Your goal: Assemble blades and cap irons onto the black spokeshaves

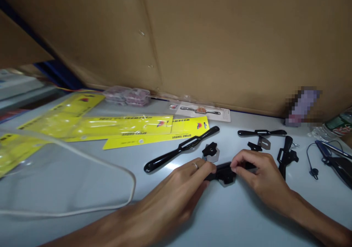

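Observation:
Both my hands are on one black spokeshave low in the middle of the view. My left hand is closed around its left handle, a ring on one finger. The fingers of my right hand pinch it at the right part of the body. A metal blade with a dark cap shows at the spokeshave's near side. Just beyond my hands lie a loose black cap on a blade and another black spokeshave body. Part of the held tool is hidden by my fingers.
Yellow printed cards with clear plastic spread over the left. A white cable loops in front. Farther right lie a small spokeshave body, another upright one and a blue-black item with a cord. A cardboard wall stands behind.

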`<action>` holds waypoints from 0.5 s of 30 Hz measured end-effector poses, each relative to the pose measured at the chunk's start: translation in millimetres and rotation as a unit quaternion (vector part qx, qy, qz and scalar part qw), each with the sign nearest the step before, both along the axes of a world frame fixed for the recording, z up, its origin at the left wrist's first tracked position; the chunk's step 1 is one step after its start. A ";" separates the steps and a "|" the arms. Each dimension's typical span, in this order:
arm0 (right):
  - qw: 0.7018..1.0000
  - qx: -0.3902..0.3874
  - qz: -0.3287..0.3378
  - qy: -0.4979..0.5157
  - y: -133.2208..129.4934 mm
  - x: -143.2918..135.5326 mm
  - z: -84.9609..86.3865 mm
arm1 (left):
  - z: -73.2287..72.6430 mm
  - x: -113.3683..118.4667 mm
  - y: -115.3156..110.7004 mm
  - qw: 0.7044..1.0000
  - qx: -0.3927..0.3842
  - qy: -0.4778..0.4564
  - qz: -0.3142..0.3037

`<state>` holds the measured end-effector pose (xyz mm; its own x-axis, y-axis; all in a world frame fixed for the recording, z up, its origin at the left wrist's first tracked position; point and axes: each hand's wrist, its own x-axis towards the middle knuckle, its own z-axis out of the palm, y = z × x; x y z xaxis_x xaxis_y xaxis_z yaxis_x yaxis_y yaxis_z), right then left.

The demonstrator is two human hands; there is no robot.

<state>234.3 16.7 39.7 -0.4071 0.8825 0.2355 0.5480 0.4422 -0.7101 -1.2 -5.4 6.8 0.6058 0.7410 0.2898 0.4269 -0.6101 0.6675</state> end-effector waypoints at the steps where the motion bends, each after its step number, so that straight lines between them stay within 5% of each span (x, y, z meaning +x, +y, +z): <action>1: 1.000 0.021 -0.001 -0.004 -0.8 -0.1 -0.3 | 0.3 0.0 0.1 1.000 0.001 0.001 0.000; 8: 0.985 0.162 0.057 -0.030 -10.0 8.5 -4.0 | 3.1 0.0 0.8 0.999 0.042 0.015 -0.018; 15: 0.975 0.166 0.110 -0.094 -19.1 12.6 -10.2 | 9.0 -2.9 -1.1 0.995 0.094 0.035 -0.015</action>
<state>246.9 -2.4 29.5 -0.6416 0.6564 0.3968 0.5208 0.7526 -0.4029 -4.0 -6.5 15.9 0.6504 0.6589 0.3779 0.4485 -0.7347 0.5090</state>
